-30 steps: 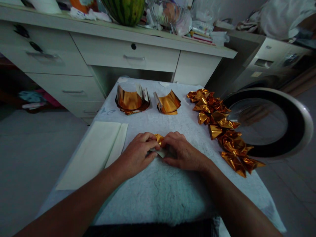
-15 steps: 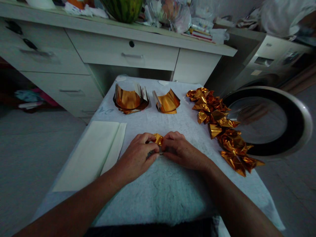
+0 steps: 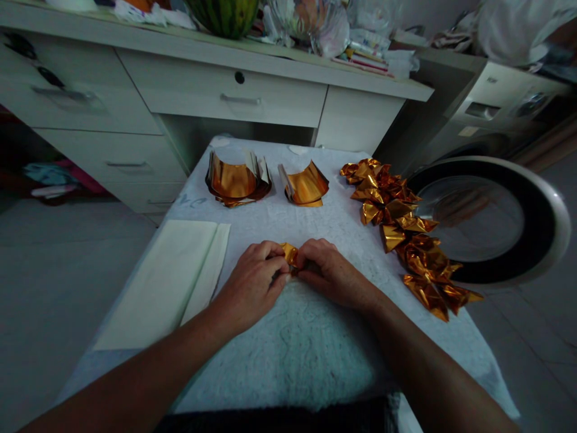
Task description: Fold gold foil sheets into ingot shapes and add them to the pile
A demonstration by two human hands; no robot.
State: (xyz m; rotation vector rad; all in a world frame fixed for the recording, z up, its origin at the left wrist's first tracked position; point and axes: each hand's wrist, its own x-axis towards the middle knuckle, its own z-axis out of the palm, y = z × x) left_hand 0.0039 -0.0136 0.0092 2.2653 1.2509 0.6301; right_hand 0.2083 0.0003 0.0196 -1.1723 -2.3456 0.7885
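Observation:
Between my two hands, low over the middle of the cloth-covered table (image 3: 315, 343), is a small piece of gold foil paper (image 3: 290, 254). My left hand (image 3: 258, 273) pinches its left side with thumb and fingers. On the right side my right hand (image 3: 327, 270) is closed on the same piece. My fingers cover most of it, so its full shape is hidden. Beyond my hands stand two curved stacks of gold foil sheets, a larger stack (image 3: 235, 180) and a smaller stack (image 3: 307, 185). Folded gold foil pieces (image 3: 396, 222) lie in a row along the right side.
White folded paper sheets (image 3: 157, 282) lie at the table's left. Behind the table stands a white drawer cabinet (image 3: 216, 90) with a watermelon (image 3: 223, 15) on top. An open washing machine door (image 3: 491, 219) reaches close to the right edge.
My fingers have shifted slightly on the gold foil paper, and a bit of foil now shows lower between the thumbs. The stacks and folded pieces stay in place.

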